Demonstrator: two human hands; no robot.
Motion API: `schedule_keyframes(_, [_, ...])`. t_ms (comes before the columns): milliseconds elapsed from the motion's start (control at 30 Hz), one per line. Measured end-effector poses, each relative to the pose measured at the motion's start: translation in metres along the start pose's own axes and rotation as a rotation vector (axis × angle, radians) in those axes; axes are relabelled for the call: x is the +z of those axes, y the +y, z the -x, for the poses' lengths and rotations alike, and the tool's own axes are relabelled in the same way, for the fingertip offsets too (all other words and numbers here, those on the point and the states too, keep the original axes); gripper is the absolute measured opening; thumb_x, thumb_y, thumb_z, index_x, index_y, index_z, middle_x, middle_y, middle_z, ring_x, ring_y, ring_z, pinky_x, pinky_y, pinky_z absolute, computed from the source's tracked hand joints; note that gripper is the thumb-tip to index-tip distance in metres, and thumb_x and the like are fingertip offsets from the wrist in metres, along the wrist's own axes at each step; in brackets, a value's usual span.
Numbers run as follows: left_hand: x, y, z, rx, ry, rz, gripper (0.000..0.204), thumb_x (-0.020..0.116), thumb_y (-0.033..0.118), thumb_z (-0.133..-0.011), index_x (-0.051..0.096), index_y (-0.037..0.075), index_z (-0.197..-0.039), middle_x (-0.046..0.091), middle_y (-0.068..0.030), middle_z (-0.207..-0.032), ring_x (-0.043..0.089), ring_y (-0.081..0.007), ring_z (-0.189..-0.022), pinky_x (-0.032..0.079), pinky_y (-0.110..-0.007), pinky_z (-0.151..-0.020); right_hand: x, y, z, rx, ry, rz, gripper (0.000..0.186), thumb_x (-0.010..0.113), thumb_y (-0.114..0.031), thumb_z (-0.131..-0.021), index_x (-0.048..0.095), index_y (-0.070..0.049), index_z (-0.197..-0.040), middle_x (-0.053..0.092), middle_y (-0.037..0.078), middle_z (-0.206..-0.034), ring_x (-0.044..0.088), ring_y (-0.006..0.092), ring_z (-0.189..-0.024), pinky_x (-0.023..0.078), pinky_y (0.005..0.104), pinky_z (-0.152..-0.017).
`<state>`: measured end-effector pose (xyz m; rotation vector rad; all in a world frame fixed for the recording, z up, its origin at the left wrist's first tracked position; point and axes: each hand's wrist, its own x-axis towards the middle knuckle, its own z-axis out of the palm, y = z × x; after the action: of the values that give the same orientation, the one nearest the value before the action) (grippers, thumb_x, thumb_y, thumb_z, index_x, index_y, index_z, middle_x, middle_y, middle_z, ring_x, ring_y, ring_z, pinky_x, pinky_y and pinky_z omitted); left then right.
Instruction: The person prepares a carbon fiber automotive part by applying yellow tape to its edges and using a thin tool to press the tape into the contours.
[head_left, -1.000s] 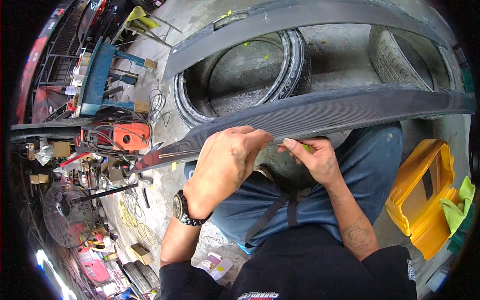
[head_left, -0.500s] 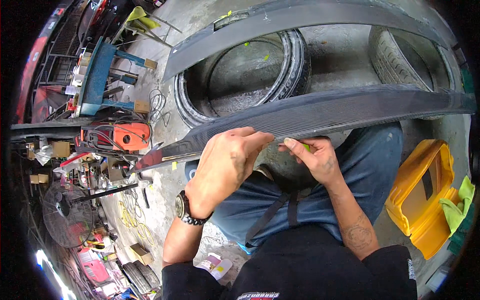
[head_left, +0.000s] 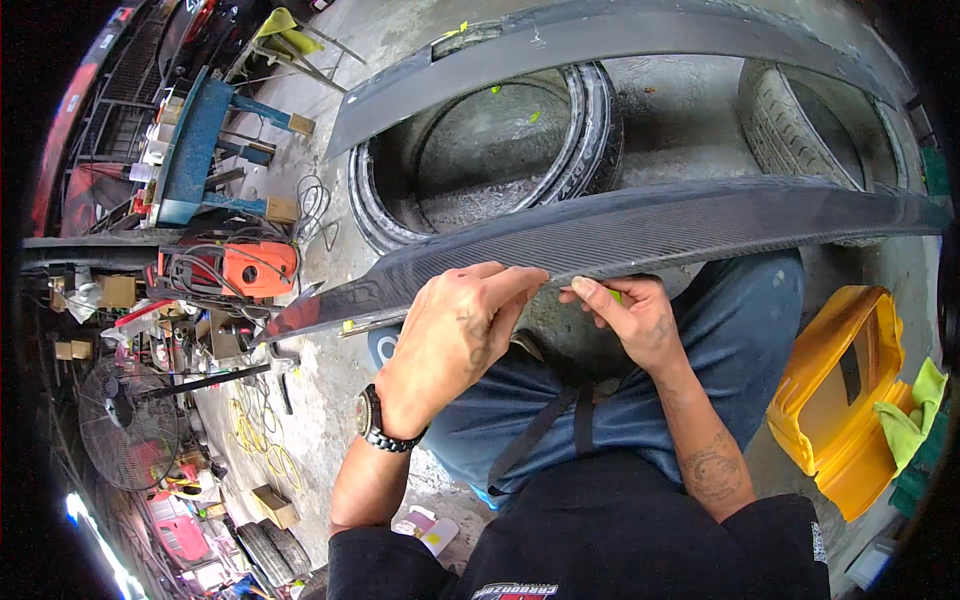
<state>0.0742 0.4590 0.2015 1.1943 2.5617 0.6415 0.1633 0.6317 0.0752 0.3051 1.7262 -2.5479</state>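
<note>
A long, curved, dark carbon-fibre panel [head_left: 640, 225] lies across in front of me, above my knees. My left hand [head_left: 455, 325], with a watch on its wrist, is closed at the panel's near edge. Its index finger and thumb come together there, and the thumb is mostly hidden. Just to the right, my right hand [head_left: 632, 318] pinches with thumb and forefinger close below the same edge. A small yellow-green piece [head_left: 614, 298] shows among its curled fingers. The two sets of fingertips are a short gap apart. What lies between the left fingertips is too small to make out.
Beyond the panel lie a tyre [head_left: 600, 130] and another tyre [head_left: 785, 120], with a second dark panel [head_left: 480, 75] across them. To the right stands an open yellow case [head_left: 800, 440] with a green cloth [head_left: 915, 410]. Leftward are an orange machine [head_left: 260, 268] and a fan [head_left: 125, 425].
The view has shifted slightly. Both hands keep nearly the same place at the panel's edge, with only small finger movement.
</note>
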Motion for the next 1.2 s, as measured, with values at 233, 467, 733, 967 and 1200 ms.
schedule_keyframes(233, [-0.004, 0.004, -0.001, -0.008, -0.029, -0.051, 0.023, 0.062, 0.001, -0.087, 0.07, 0.003, -0.109, 0.067, -0.016, -0.082, 0.068, -0.0342, -0.075, 0.053, -0.042, -0.067, 0.002, 0.002, -0.001, -0.075, -0.008, 0.013, 0.027, 0.065, -0.024, -0.099, 0.074, 0.0, -0.109, 0.076, 0.007, -0.097, 0.06, 0.0063, -0.08, 0.047, 0.0217, -0.066])
schedule_keyframes(467, [-0.009, 0.011, -0.006, 0.008, -0.078, -0.17, 0.019, 0.062, 0.003, -0.088, 0.07, 0.005, -0.105, 0.066, -0.016, -0.081, 0.066, -0.0375, -0.075, 0.051, -0.045, -0.065, 0.001, 0.004, 0.0, -0.085, -0.006, 0.009, 0.026, 0.066, -0.023, -0.098, 0.074, 0.0, -0.108, 0.076, 0.007, -0.097, 0.06, 0.0057, -0.08, 0.047, 0.0214, -0.066])
schedule_keyframes(733, [0.001, 0.0, 0.0, -0.016, 0.007, 0.022, 0.023, 0.06, 0.002, -0.091, 0.066, 0.002, -0.112, 0.067, -0.0183, -0.083, 0.066, -0.0384, -0.075, 0.052, -0.041, -0.065, 0.002, -0.003, 0.0, -0.031, 0.004, 0.021, 0.024, 0.065, -0.019, -0.099, 0.076, 0.002, -0.103, 0.076, 0.007, -0.099, 0.068, 0.0131, -0.093, 0.051, 0.0263, -0.088])
schedule_keyframes(967, [0.03, 0.02, 0.024, -0.088, 0.144, -0.045, 0.032, 0.059, 0.002, -0.095, 0.063, 0.003, -0.127, 0.065, -0.0169, -0.085, 0.065, -0.0339, -0.072, 0.053, -0.04, -0.068, 0.002, -0.002, 0.002, -0.071, 0.004, 0.011, 0.025, 0.065, -0.021, -0.099, 0.076, 0.001, -0.103, 0.076, 0.007, -0.098, 0.067, 0.0123, -0.091, 0.051, 0.0258, -0.087])
schedule_keyframes(1200, [0.013, 0.026, 0.047, -0.17, 0.237, 0.178, 0.027, 0.061, -0.003, -0.092, 0.065, -0.001, -0.119, 0.065, -0.0153, -0.082, 0.066, -0.0309, -0.071, 0.052, -0.037, -0.064, 0.001, -0.002, 0.001, 0.045, 0.025, 0.071, 0.024, 0.066, -0.021, -0.099, 0.076, 0.0, -0.105, 0.076, 0.006, -0.097, 0.066, 0.0114, -0.085, 0.051, 0.0257, -0.082])
